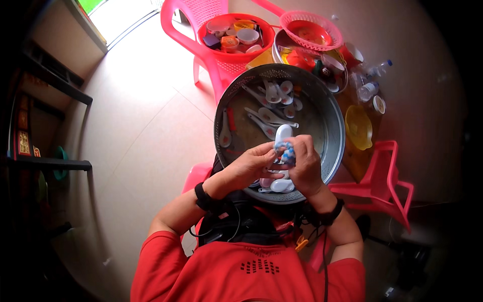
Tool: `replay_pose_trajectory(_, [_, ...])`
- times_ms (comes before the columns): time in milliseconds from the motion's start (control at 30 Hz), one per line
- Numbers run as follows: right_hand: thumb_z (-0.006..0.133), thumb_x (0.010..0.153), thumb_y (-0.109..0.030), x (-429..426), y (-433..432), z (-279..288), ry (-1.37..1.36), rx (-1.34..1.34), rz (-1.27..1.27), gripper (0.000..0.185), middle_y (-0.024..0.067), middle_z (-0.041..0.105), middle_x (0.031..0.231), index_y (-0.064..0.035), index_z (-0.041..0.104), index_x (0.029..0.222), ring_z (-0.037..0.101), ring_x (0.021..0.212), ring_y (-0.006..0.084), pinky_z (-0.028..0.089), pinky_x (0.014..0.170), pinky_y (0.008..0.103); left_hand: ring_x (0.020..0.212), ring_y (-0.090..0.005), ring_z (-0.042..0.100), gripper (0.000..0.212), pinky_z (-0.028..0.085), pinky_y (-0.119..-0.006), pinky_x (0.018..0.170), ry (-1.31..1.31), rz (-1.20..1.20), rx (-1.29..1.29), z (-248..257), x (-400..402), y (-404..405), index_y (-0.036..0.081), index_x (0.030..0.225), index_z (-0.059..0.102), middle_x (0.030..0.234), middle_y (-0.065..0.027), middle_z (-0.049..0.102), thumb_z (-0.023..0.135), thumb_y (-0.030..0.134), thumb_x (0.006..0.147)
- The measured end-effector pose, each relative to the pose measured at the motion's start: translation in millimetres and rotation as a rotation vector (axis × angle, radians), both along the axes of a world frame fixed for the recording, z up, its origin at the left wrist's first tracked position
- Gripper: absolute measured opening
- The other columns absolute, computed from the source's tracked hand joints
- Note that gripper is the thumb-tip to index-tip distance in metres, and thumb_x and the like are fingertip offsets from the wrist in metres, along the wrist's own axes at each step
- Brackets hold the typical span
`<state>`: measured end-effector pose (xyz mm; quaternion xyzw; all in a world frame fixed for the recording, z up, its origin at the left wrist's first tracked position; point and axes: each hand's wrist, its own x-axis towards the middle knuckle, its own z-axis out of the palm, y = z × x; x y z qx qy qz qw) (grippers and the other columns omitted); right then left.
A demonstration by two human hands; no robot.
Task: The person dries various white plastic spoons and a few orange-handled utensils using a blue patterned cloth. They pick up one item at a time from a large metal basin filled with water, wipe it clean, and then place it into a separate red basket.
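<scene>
Over the near side of a large round metal basin (337,132), my left hand (260,158) grips a white soup spoon (283,133), its bowl pointing away from me. My right hand (306,158) holds a blue-and-white cloth (288,154) against the spoon. The cloth and fingers cover most of the spoon's handle. Farther back in the basin lie several white spoons with red floral marks (272,92). A red-handled tool (231,120) rests by the left wall beside another spoon (225,135). Below my hands, more white spoons (282,185) are gathered at the near wall.
A pink plastic chair (181,28) bears a red tub (269,37) of bowls and containers. To its right stand a pink basket (337,36) and a pot of dishes (277,49). Plastic bottles (368,91), a yellow dish (358,128) and a pink stool (381,185) are at the right.
</scene>
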<state>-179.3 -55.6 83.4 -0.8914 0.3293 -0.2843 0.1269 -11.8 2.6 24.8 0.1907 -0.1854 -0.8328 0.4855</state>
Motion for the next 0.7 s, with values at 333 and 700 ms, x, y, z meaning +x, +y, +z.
replay_pose_trajectory(333, [0.077, 0.085, -0.017, 0, -43, 37, -0.259, 1.202, -0.022, 0.024, 0.0006, 0.062, 0.082, -0.0023, 0.061, 0.096, 0.057, 0.076, 0.0051, 0.05, 0.065, 0.0228, 0.1, -0.0147, 0.062, 0.047, 0.049, -0.03, 0.088, -0.149, 0.023, -0.041, -13, -3, 2, 0.005, 0.139, 0.043, 0.13, -0.0082, 0.056, 0.053, 0.03, 0.1])
replay_pose_trajectory(700, [0.058, 0.071, 0.009, 42, -116, 6, 0.084, -0.173, 0.101, 0.029, 0.0139, 0.059, 0.099, -0.0034, 0.059, 0.096, 0.061, 0.094, 0.0351, 0.051, 0.08, 0.0382, 0.094, -0.0173, 0.062, 0.036, 0.05, -0.032, 0.087, -0.336, 0.223, 0.21, -12, -2, -2, 0.003, 0.127, 0.051, 0.113, -0.0064, 0.06, 0.061, 0.017, 0.095])
